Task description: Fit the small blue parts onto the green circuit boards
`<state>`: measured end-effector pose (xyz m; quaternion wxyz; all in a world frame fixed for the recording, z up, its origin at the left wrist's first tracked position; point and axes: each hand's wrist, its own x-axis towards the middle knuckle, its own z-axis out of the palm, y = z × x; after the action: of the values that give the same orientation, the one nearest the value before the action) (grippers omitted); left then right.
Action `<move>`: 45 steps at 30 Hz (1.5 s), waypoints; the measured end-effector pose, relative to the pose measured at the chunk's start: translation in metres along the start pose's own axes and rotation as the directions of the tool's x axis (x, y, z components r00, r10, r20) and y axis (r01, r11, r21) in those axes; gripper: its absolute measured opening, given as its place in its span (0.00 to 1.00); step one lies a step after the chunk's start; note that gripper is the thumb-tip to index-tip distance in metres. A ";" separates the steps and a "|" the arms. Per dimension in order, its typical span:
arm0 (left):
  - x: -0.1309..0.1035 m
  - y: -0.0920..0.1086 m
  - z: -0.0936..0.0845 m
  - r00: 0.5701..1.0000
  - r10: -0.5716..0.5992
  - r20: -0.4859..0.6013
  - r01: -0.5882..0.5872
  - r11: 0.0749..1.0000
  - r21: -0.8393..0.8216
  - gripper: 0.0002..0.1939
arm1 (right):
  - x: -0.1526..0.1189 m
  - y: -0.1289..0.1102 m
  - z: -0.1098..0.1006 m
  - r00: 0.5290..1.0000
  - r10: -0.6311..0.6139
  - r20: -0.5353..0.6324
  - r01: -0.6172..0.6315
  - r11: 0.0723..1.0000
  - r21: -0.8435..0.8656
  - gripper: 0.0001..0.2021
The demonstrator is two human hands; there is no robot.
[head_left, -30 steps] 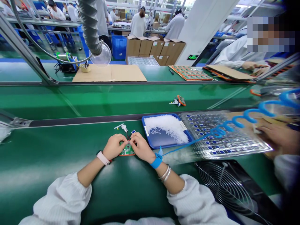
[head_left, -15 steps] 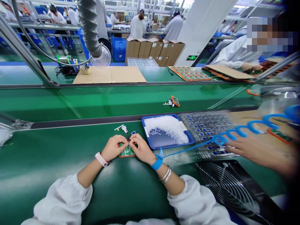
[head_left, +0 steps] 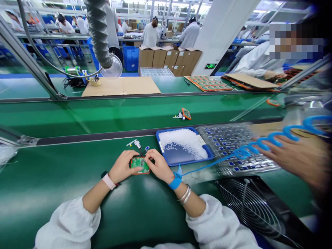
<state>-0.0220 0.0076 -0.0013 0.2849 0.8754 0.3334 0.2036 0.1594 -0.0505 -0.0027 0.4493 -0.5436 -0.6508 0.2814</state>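
Observation:
A green circuit board (head_left: pixel 140 165) with an orange-red edge lies on the green bench in front of me. My left hand (head_left: pixel 125 166) holds its left side, thumb over the face and fingers along the upper left edge. At the upper right corner, the fingers of my right hand (head_left: pixel 158 166) are pinched together; whatever is between them is too small to make out. Dark wires run up from the board to a white connector part (head_left: pixel 138 144). Beside that part are a white strip (head_left: pixel 131 143) and a small blue-and-white piece (head_left: pixel 147 148).
Right of my hands stands a blue tray (head_left: pixel 169 161) of white pellets, then a clear plastic tray (head_left: pixel 220 138) of small blue parts. A co-worker's hand (head_left: pixel 293 155) reaches over it. A blue coiled cord (head_left: pixel 275 140) runs from my right wrist. Another board (head_left: pixel 186 113) lies beyond.
My left hand has moved from the board's top centre to its left side, uncovering more of the face. The board beyond has shifted left. The co-worker's hand has moved right.

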 end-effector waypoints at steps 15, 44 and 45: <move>0.097 -0.053 -0.061 0.775 -0.167 -0.610 0.202 0.979 -0.011 0.39 | -0.003 0.079 -0.127 0.930 0.006 -0.367 -0.190 0.863 -0.468 0.10; 0.094 -0.128 -0.058 0.881 -0.068 -0.468 0.260 0.896 0.359 0.25 | -0.003 0.062 -0.123 0.976 0.127 -0.176 -0.197 0.856 -0.478 0.11; 0.094 -0.128 -0.057 0.880 -0.077 -0.470 0.265 0.898 0.350 0.25 | -0.003 0.061 -0.123 0.976 0.126 -0.178 -0.198 0.856 -0.478 0.11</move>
<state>-0.0482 0.1727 -0.0236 0.0315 0.8114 0.5019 0.2979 0.2967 -0.0526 -0.0018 0.3149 -0.7114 -0.6197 0.1041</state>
